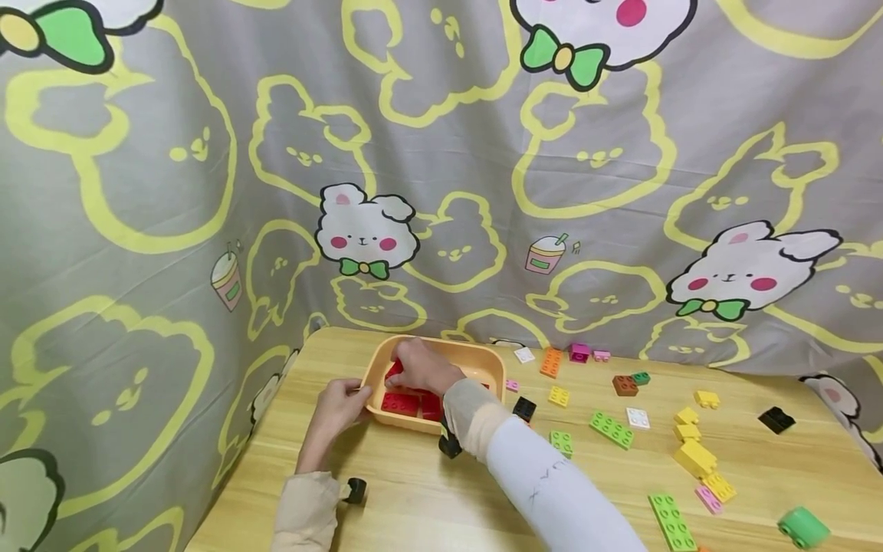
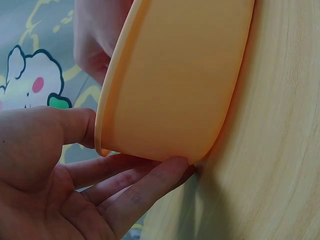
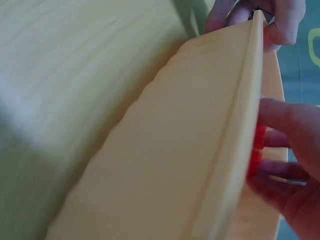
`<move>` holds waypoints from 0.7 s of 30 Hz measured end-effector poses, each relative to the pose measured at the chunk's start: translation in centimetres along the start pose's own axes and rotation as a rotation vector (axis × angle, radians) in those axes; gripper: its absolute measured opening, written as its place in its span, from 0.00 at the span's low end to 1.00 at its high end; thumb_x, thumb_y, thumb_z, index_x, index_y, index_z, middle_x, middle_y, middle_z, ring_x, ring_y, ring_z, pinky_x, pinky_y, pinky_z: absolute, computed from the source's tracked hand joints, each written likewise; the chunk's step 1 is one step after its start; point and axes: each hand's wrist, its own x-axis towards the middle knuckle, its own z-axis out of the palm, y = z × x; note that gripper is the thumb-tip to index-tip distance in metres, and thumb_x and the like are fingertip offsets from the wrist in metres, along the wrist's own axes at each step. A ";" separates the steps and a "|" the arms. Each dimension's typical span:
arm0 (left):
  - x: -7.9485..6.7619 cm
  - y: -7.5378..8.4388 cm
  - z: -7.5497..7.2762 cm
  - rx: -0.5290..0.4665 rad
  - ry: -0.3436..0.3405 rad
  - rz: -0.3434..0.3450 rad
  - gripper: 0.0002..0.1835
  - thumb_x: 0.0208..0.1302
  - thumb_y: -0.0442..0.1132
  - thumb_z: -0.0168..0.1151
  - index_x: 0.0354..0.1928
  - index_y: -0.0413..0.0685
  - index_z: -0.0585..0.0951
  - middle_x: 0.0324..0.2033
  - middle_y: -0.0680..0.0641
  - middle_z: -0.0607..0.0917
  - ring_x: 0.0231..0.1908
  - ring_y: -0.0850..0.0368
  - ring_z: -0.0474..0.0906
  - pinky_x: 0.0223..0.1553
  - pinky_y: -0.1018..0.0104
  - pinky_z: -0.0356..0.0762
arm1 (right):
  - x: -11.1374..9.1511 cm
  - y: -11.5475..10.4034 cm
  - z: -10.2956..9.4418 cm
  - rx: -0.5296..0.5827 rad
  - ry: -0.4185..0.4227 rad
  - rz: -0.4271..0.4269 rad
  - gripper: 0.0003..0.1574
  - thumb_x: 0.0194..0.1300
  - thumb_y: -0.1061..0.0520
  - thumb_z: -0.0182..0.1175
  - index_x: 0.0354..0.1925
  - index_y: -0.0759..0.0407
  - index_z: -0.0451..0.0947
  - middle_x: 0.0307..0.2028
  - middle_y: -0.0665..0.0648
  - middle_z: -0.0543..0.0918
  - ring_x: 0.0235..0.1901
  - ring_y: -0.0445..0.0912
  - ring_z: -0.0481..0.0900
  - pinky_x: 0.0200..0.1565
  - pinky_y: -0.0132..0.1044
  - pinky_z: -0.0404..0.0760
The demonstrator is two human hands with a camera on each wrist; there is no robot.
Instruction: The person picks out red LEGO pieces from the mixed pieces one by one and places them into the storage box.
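Note:
An orange plastic basin (image 1: 476,351) stands at the table's back left, with red toy building bricks (image 1: 400,404) lying in it. My left hand (image 1: 336,410) holds its left end, thumb at the rim and fingers under the outer wall, as the left wrist view shows. My right hand (image 1: 424,368) reaches over the near wall into the basin and pinches a red brick (image 1: 394,371) near the left side. In the right wrist view, the near wall partly hides the red piece (image 3: 258,137) between the fingers.
Loose bricks are scattered right of the basin: a black brick (image 1: 524,409), a long green brick (image 1: 612,429), a brown brick (image 1: 625,385), several yellow bricks (image 1: 695,458) and a green piece (image 1: 803,527). A patterned curtain (image 1: 469,169) hangs behind and left of the wooden table (image 1: 407,491).

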 end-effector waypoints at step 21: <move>-0.1 -0.2 0.0 0.027 0.033 0.018 0.17 0.68 0.30 0.54 0.53 0.24 0.82 0.39 0.31 0.87 0.35 0.48 0.87 0.36 0.58 0.90 | 0.8 -0.9 1.2 -0.122 0.007 0.073 0.24 0.53 0.51 0.81 0.19 0.53 0.73 0.17 0.47 0.71 0.24 0.41 0.69 0.28 0.28 0.70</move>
